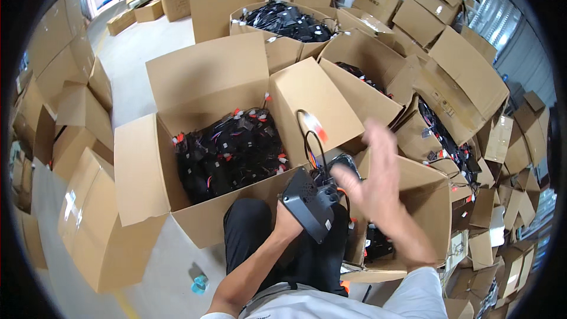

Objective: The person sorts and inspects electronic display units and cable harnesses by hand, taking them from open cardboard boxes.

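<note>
While the left hand (287, 223) grips a black device (308, 205) by its side above the lap (310, 263), the right hand (378, 180) is open beside it, motion-blurred, seemingly empty. Dark cables (323, 155) loop near the device. Ahead-left, an open carton (207, 224) holds piled black units (230, 153).

Device (307, 207) above lap (251, 224), parts (230, 153) in front carton (227, 217) (further cartons (283, 51) behind), side carton (420, 201) at right
</note>
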